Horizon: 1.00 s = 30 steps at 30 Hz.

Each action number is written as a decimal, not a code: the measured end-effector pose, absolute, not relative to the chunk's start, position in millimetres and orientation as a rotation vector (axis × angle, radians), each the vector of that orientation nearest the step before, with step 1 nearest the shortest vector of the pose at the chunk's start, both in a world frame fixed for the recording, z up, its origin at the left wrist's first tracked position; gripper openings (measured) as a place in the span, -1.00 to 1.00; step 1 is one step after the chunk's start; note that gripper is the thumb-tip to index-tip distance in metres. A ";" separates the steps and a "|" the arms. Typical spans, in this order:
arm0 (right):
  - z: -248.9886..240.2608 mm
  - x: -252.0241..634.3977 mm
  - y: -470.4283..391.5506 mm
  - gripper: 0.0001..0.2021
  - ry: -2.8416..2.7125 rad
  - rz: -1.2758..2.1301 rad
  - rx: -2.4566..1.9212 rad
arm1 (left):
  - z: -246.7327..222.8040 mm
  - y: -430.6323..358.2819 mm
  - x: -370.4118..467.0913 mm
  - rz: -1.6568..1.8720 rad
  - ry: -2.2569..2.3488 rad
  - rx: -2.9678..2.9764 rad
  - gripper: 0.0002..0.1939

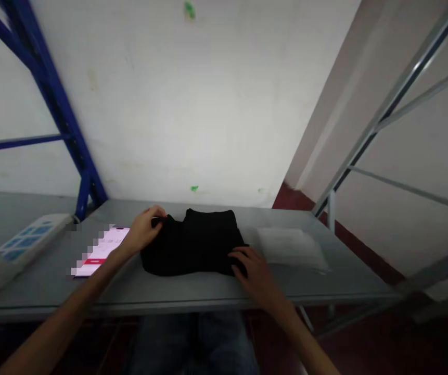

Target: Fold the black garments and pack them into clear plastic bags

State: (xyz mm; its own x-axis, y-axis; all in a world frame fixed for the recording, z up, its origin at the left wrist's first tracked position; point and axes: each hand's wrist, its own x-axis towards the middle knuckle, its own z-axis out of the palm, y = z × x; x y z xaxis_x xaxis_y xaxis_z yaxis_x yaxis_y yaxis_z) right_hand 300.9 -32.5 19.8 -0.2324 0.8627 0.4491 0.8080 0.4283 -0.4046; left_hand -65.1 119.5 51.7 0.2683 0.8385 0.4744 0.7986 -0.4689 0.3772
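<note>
A folded black garment lies on the grey tabletop in front of me; its exact kind does not show. My left hand has its fingers and thumb closed on the cloth's upper left edge. At the lower right corner, my right hand pinches the fabric between bent fingers and thumb. Just right of the garment rests a flat, translucent plastic bag. A lit phone lies beside my left forearm, its left part blurred out by pixel blocks.
At the far left is a white power strip with blue panels. A blue metal upright rises at the back left, and a grey metal frame slants on the right. Behind the table stands a white wall.
</note>
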 end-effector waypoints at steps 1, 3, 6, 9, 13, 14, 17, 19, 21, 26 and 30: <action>19.4 305.8 -35.6 -0.67 -2.090 0.111 -1.395 | 48.9 109.8 -71.6 0.928 1.526 2.512 -0.65; 18.1 316.9 -40.6 -0.66 -2.137 0.125 -1.382 | 41.6 89.2 -85.9 0.796 1.458 2.640 -0.60; 14.9 333.6 -45.7 -0.67 -2.163 0.165 -1.377 | 32.0 58.7 -105.3 0.734 1.400 2.744 -0.57; 11.3 346.6 -48.7 -0.70 -2.167 0.201 -1.369 | 30.6 34.3 -116.8 0.655 1.298 2.829 -0.62; 10.1 354.7 -50.5 -0.73 -2.143 0.239 -1.347 | 36.5 22.2 -121.2 0.629 1.175 2.884 -0.72; 10.9 355.3 -49.4 -0.73 -2.123 0.247 -1.339 | 38.2 23.4 -121.2 0.668 1.171 2.864 -0.71; 16.8 355.4 -37.3 -0.71 -2.006 0.269 -1.334 | 45.7 34.7 -118.8 0.824 1.211 2.739 -0.67; 22.4 354.3 -19.0 -0.68 -1.905 0.296 -1.352 | 53.5 47.5 -115.2 0.908 1.272 2.623 -0.64; 27.6 352.1 6.3 -0.68 -1.818 0.317 -1.390 | 62.5 62.9 -110.3 0.940 1.358 2.498 -0.60; 31.0 339.4 65.8 -0.72 -1.731 0.300 -1.624 | 72.3 98.3 -99.9 0.775 1.589 2.367 -0.52; 26.0 326.3 75.3 -0.72 -1.767 0.209 -1.814 | 61.3 102.4 -100.0 0.532 1.909 2.365 -0.46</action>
State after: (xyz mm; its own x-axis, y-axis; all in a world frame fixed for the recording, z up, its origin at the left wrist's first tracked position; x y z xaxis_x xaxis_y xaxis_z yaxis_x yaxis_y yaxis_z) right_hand 326.3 75.3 26.0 0.1052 0.9524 0.2862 0.8595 0.0577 -0.5079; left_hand -100.0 102.4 61.3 0.1756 0.9573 0.2298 0.9382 -0.2335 0.2556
